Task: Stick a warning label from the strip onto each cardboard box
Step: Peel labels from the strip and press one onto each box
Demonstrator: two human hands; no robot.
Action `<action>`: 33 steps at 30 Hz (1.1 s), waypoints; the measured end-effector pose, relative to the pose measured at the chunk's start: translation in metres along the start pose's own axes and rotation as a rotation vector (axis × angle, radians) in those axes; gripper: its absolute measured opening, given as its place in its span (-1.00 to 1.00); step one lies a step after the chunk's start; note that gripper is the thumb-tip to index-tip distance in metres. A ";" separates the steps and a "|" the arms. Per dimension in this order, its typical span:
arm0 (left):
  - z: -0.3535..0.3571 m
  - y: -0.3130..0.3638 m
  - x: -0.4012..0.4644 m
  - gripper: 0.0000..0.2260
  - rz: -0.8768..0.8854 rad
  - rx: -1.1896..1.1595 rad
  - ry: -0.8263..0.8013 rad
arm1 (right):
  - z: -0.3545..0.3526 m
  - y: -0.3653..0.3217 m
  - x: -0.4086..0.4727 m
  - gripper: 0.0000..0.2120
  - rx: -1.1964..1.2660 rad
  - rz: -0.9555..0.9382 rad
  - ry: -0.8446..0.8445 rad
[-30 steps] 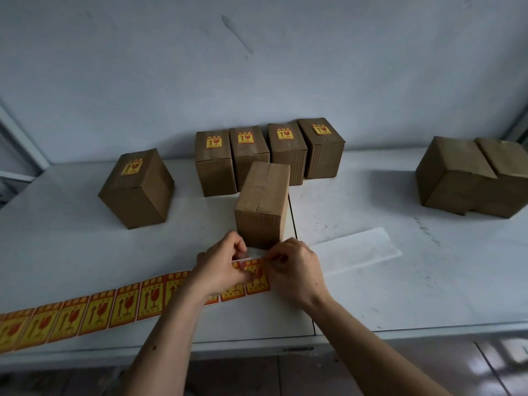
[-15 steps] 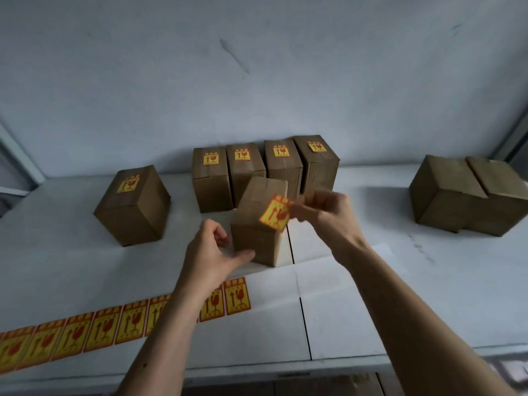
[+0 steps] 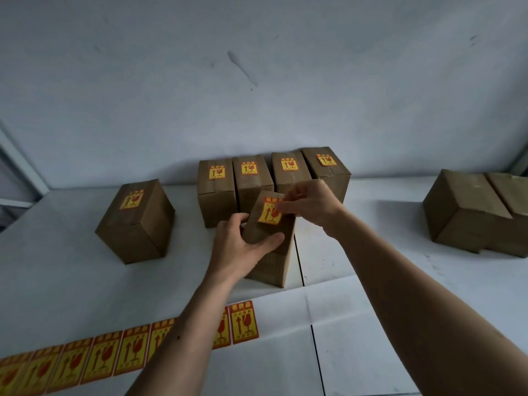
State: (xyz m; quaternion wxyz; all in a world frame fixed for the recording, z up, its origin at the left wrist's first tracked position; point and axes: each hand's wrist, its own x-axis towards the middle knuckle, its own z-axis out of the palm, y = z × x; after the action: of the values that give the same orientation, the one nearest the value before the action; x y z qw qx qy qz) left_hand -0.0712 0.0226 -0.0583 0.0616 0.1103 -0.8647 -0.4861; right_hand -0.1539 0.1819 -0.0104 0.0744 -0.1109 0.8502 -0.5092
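Note:
A tall cardboard box (image 3: pixel 271 264) stands in the middle of the white table (image 3: pixel 371 281). My left hand (image 3: pixel 243 247) grips its near top edge, thumb on the top face. A yellow-and-red warning label (image 3: pixel 268 211) lies on the box top, and my right hand (image 3: pixel 308 207) pinches the label's right edge there. The label strip (image 3: pixel 114 355) runs along the table's front left, partly hidden under my left forearm.
A row of several labelled boxes (image 3: pixel 248 184) stands behind at the wall. One more labelled box (image 3: pixel 137 221) sits to the left. Two plain boxes (image 3: pixel 480 212) stand at the far right. White backing paper (image 3: pixel 328 295) lies in front of the middle box.
My right hand peeled a label off the strip, carried it up and brought it down onto the middle box's top. My left hand left the strip and took hold of that box.

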 end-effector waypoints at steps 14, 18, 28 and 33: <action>0.003 0.002 0.007 -0.37 -0.088 -0.086 -0.005 | 0.008 0.001 -0.003 -0.88 -0.131 -0.084 0.069; 0.007 0.004 0.018 -0.53 -0.129 -0.080 0.020 | 0.010 0.002 -0.002 -0.87 -0.181 -0.090 0.104; 0.012 -0.001 0.019 -0.53 -0.152 -0.102 -0.006 | 0.034 0.006 0.004 -0.52 -0.260 0.025 0.337; 0.012 -0.002 0.019 -0.57 -0.177 -0.144 -0.011 | 0.040 0.012 0.001 -0.49 -0.138 0.101 0.382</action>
State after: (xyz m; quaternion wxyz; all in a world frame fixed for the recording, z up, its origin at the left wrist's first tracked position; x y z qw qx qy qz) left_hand -0.0921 0.0264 -0.0663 0.0214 0.1788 -0.8147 -0.5512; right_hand -0.1464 0.1529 -0.0397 -0.0703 0.0256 0.8862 -0.4572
